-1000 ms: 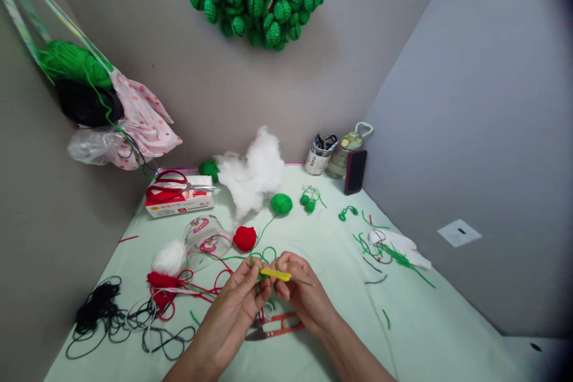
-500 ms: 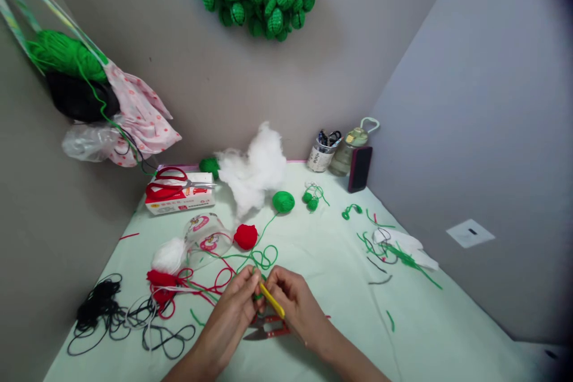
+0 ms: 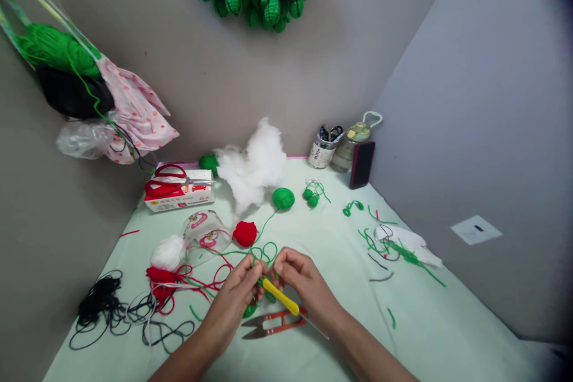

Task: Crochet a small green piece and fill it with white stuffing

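Observation:
My left hand (image 3: 239, 289) is closed, with green yarn (image 3: 253, 261) pinched at its fingertips. Against those fingers rests the upper end of a yellow-handled crochet hook (image 3: 282, 297), whose thin metal shaft slants down to the right. My right hand (image 3: 302, 280) has its thumb and fingers pinched together just above the hook; what is between them is too small to make out. Below both hands lie orange-handled thread snips (image 3: 274, 323), blades to the left. A small green piece (image 3: 250, 310) shows under the left fingers, partly hidden.
Red yarn (image 3: 245, 233), a green ball (image 3: 283, 198), white stuffing (image 3: 253, 167) and a clear container (image 3: 206, 237) lie beyond my hands. Tangled black cord (image 3: 101, 298) is at left. Red scissors (image 3: 166, 181) rest on a box (image 3: 179, 198). A phone (image 3: 362, 165) leans at back right.
My right hand has risen slightly and turned, uncovering more of the yellow hook and its metal shaft. The snips are now more visible. The view has shifted a little.

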`<state>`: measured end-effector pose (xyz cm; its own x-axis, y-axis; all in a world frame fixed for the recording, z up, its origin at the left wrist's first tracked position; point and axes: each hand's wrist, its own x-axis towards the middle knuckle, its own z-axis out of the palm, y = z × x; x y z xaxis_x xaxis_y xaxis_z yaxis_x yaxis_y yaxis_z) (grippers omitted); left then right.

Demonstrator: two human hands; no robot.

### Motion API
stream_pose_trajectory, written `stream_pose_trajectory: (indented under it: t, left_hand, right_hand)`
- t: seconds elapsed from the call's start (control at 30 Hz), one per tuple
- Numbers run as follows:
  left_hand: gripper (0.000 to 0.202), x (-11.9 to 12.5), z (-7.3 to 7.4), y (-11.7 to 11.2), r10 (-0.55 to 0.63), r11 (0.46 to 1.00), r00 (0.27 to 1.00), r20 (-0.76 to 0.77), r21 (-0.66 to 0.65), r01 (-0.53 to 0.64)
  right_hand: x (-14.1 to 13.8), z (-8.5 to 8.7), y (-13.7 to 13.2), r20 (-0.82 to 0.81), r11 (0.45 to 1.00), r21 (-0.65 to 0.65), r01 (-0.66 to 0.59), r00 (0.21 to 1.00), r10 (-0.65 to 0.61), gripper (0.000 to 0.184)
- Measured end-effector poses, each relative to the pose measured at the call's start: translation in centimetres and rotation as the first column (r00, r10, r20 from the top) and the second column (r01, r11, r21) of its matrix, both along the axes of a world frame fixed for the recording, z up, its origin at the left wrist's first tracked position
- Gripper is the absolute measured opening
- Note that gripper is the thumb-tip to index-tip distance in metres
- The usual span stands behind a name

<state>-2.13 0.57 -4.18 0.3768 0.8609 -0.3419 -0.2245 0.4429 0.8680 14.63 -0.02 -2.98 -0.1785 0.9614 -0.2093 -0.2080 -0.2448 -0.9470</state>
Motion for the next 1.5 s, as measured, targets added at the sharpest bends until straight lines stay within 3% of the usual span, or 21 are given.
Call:
stream_pose_trajectory:
  t: [0.07,0.17,0.27,0.37,0.43,0.5,0.6,0.83,0.93,1.0,1.07,1.17,1.23,1.3,1.33,1.4,1.5]
  left_hand:
    - [0.034,0.0,-0.1,0.4,-0.009,0.999,1.0,-0.027,0.037,0.01]
    - [0.037,-0.1,-0.3,0.8,-0.03,0.996,0.998,-0.05,0.082,0.034]
    - [0.044,-0.2,-0.7,1.1,-0.038,0.992,0.998,-0.053,0.119,0.044]
    - [0.042,-0.1,-1.0,1.2,-0.018,0.988,0.997,-0.07,0.153,0.029]
    - [0.039,-0.1,-1.2,1.2,-0.008,0.985,0.996,-0.092,0.17,0.023]
    - [0.034,-0.2,-1.3,1.0,0.0,0.983,0.993,-0.118,0.183,0.022]
    - [0.027,-0.5,-1.2,1.0,0.004,0.979,0.987,-0.164,0.201,0.03]
    - [0.017,-0.3,-1.5,1.0,-0.031,0.971,0.97,-0.242,0.221,0.086]
    - [0.033,-1.4,-0.7,0.8,-0.101,0.963,0.95,-0.296,0.212,0.168]
    - [0.052,-3.4,0.9,1.0,-0.177,0.93,0.887,-0.426,0.223,0.292]
    - [0.048,-6.2,3.2,2.0,-0.168,0.904,0.84,-0.516,0.26,0.341]
    - [0.034,-10.2,6.7,5.3,0.018,0.826,0.743,-0.669,0.429,0.366]
    - [0.036,-11.7,7.9,8.6,0.275,0.75,0.637,-0.72,0.575,0.326]
    - [0.055,-12.2,7.5,12.4,0.511,0.604,0.412,-0.754,0.656,0.452]
    - [0.067,-12.1,6.8,14.3,0.544,0.592,0.357,-0.76,0.649,0.478]
    - [0.077,-11.9,4.7,17.4,0.556,0.62,0.256,-0.791,0.599,0.507]
    - [0.064,-12.3,1.7,19.8,0.533,0.658,0.154,-0.832,0.522,0.542]
  right_hand:
    - [0.3,0.0,-0.1,0.078,0.999,0.047,0.019,0.997,-0.023,0.018]
    - [0.6,-0.5,-0.5,0.345,0.976,0.211,-0.047,0.938,-0.03,0.01]
    - [0.6,-1.0,-0.8,0.638,0.905,0.353,-0.239,0.769,-0.046,0.019]
    - [0.5,-1.5,-0.9,0.808,0.849,0.375,-0.371,0.58,-0.104,0.02]
    - [0.5,-1.7,-1.0,0.855,0.836,0.367,-0.407,0.502,-0.131,0.023]
    - [0.6,-1.7,-1.1,0.866,0.841,0.368,-0.398,0.475,-0.155,0.023]
    - [0.9,-1.7,-1.1,0.832,0.874,0.376,-0.309,0.528,-0.172,0.018]
    - [1.2,-1.5,-0.5,0.544,0.975,0.223,-0.02,0.832,-0.107,0.013]
    - [1.2,-1.5,-0.4,0.475,0.983,0.184,0.022,0.873,-0.109,0.016]
    - [1.2,-1.4,-0.3,0.456,0.986,0.162,0.042,0.883,-0.112,0.018]
    - [1.1,-1.3,-0.2,0.442,0.989,0.139,0.053,0.89,-0.109,0.019]
    - [0.9,-1.4,-0.2,0.44,0.991,0.128,0.043,0.893,-0.095,0.019]
    - [0.7,-1.4,-0.2,0.443,0.992,0.123,0.03,0.893,-0.082,0.019]
    - [0.5,-1.6,-0.2,0.437,0.993,0.115,0.031,0.896,-0.078,0.018]
    - [0.5,-1.6,-0.3,0.432,0.993,0.111,0.035,0.899,-0.08,0.018]
    - [0.5,-1.8,-0.3,0.428,0.993,0.11,0.043,0.9,-0.087,0.018]
    - [0.6,-1.9,-0.3,0.435,0.992,0.112,0.051,0.895,-0.095,0.017]
